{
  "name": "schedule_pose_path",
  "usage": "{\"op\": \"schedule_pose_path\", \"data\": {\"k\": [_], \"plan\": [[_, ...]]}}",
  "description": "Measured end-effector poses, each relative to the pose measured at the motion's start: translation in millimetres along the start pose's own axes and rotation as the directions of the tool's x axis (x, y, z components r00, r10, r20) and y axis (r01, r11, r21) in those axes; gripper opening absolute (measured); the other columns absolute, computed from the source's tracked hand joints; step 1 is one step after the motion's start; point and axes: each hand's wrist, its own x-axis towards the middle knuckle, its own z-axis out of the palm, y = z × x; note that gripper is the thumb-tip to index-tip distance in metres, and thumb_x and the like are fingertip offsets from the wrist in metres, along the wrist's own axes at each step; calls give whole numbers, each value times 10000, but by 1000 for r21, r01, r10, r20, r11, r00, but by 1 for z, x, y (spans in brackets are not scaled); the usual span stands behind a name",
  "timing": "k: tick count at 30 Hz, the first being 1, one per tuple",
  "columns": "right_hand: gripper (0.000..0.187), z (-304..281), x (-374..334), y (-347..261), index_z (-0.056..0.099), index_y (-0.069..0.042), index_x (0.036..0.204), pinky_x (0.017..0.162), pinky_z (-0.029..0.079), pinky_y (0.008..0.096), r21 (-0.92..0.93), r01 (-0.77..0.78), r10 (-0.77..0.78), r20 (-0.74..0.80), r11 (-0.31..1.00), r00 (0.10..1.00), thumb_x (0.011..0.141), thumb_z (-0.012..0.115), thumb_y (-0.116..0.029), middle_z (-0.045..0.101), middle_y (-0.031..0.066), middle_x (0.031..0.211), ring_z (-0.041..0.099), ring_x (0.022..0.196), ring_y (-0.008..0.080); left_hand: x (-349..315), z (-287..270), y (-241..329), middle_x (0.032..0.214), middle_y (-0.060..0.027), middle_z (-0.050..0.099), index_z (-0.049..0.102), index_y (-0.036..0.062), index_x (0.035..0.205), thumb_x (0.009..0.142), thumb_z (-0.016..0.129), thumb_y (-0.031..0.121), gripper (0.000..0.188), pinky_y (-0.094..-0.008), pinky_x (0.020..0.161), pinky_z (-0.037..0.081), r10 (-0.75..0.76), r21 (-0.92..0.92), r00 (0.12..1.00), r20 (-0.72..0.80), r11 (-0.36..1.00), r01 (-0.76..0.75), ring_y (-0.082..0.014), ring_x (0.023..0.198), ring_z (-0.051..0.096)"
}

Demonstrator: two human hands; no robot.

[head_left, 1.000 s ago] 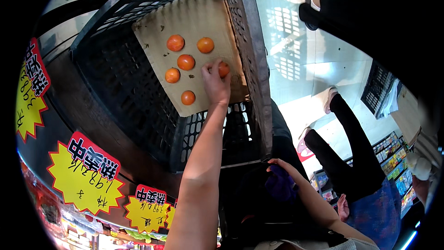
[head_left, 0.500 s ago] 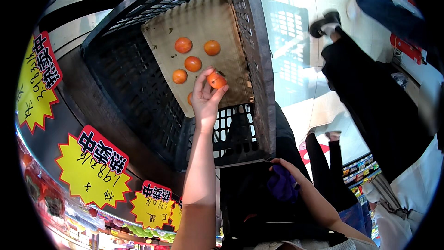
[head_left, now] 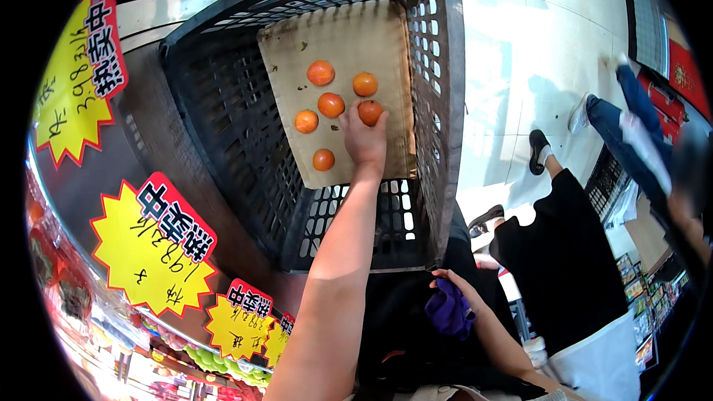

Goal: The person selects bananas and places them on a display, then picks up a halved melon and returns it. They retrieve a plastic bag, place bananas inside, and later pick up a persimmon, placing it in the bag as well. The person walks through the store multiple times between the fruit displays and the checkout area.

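Note:
My left hand [head_left: 364,141] reaches down into a deep black plastic crate [head_left: 438,186], its thumb and fingers round an orange persimmon [head_left: 371,113]. That fruit is low over, or touching, the brown cardboard [head_left: 293,30] lining the bottom; I cannot tell which. Loose on the cardboard lie several more persimmons [head_left: 331,105], one just left of my fingertips and another [head_left: 365,84] just beyond the held one. Outside the crate's near right corner, my right hand [head_left: 466,293] is closed on a bunched purple cloth [head_left: 449,310], its fingers partly hidden.
Yellow starburst price signs [head_left: 156,252] line the dark display edge at left, above bagged fruit and green fruit [head_left: 215,364]. On the pale floor [head_left: 505,104] to the right, a person in black trousers [head_left: 561,252] stands close by. Another in jeans [head_left: 613,122] is farther off.
My left hand has lowered the persimmon to the cardboard, right of the others. The crate appears shifted slightly rightward in view. People at right have changed position. My right hand still grips the cloth.

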Motion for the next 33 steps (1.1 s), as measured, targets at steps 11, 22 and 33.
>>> {"op": "schedule_pose_path", "data": {"k": [11,22,33], "plan": [[487,21,-20,-17,583,-38,1203,790,554,339,-43,64,-67,-71,997,995,1002,453,-462,663,124,1029,665,875,221,-68,-90,-64,939,-71,635,618,-9,1107,933,650,143,233,-273,742,492,-16,-189,1000,14,982,18,-110,829,585],[399,127,-140,-53,619,-51,1085,816,541,338,-95,422,-411,119,901,904,989,517,-424,681,76,982,659,883,195,-257,-217,99,1233,-172,566,441,-27,1369,883,724,303,652,-352,998,445,75,-550,735,674,715,431,-211,1156,555],[415,262,-338,-40,497,-3,1330,1047,386,319,-159,901,-524,768,403,369,999,528,-253,588,62,1255,531,1185,148,-275,-348,261,1233,-77,583,441,24,1353,939,580,15,437,-327,992,460,359,-937,885,297,288,198,-176,1114,583]]}}
